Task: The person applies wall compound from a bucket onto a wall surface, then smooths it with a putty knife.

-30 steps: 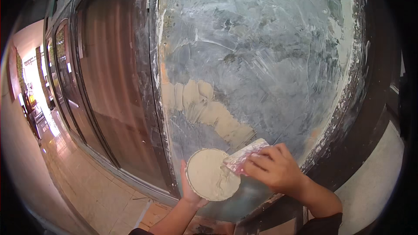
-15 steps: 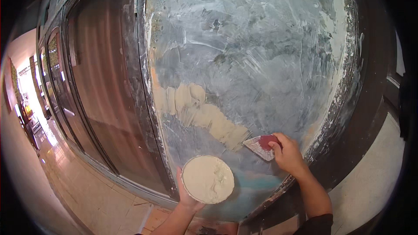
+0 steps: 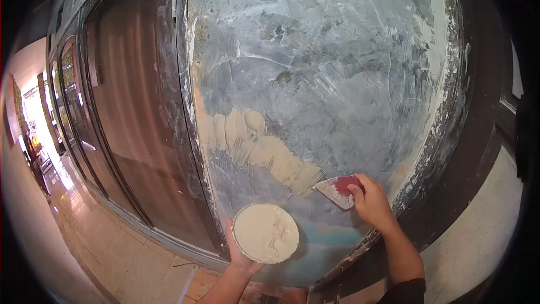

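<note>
My left hand (image 3: 239, 253) holds a round plate (image 3: 265, 233) heaped with pale putty, low against the wall panel. My right hand (image 3: 371, 200) grips a putty knife (image 3: 336, 189) with a red handle. Its blade presses flat on the grey-blue wall panel (image 3: 326, 67), at the right end of a beige band of fresh putty (image 3: 259, 149) that runs from the panel's left edge down toward the knife. The plate sits just below and left of the knife.
A dark frame (image 3: 455, 152) borders the panel on the right, a dark post (image 3: 177, 135) on the left. Brown glazed doors (image 3: 121, 118) stretch away to the left. A tiled floor (image 3: 101, 242) lies below, with a bright corridor at the far left.
My right hand left the plate with the knife and moved up and right onto the wall. The plate stayed low in my left hand.
</note>
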The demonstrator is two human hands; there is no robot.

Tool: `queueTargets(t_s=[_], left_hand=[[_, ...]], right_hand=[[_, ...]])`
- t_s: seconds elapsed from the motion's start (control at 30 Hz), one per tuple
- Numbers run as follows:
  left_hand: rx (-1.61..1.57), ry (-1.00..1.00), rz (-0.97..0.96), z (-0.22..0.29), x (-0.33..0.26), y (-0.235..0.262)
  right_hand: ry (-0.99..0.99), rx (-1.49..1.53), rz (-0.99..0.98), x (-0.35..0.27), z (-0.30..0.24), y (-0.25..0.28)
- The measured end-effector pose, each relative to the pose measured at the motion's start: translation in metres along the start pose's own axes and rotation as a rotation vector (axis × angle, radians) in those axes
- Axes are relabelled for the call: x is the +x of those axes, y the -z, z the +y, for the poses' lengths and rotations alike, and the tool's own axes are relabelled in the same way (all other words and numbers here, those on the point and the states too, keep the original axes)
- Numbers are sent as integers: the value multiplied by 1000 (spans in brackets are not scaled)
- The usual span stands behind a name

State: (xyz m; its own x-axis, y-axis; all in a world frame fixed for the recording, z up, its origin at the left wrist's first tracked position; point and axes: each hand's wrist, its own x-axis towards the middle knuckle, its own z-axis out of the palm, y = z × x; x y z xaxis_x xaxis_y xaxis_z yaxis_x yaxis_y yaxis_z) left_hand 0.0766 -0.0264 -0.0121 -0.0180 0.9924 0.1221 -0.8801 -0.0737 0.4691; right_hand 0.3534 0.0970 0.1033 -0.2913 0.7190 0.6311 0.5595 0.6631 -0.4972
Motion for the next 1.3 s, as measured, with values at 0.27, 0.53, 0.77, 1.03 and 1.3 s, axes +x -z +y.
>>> queueTargets(t_s=[0.27, 0.53, 0.77, 1.03, 1.3], left_hand=[[-6, -2, 6, -2, 0, -4], [-26, -48, -24, 5, -1, 7], [9, -84, -2, 7, -7, 7], [-41, -71, 18, 6, -8, 1], [-9, -108, 62, 3, -7, 3]], right_hand=[[61, -117, 54, -2, 12, -11], [84, -67, 31, -9, 10, -18], [40, -1, 90, -4, 8, -12], [25, -78, 91, -10, 22, -25], [68, -6, 93, -20, 17, -25]])
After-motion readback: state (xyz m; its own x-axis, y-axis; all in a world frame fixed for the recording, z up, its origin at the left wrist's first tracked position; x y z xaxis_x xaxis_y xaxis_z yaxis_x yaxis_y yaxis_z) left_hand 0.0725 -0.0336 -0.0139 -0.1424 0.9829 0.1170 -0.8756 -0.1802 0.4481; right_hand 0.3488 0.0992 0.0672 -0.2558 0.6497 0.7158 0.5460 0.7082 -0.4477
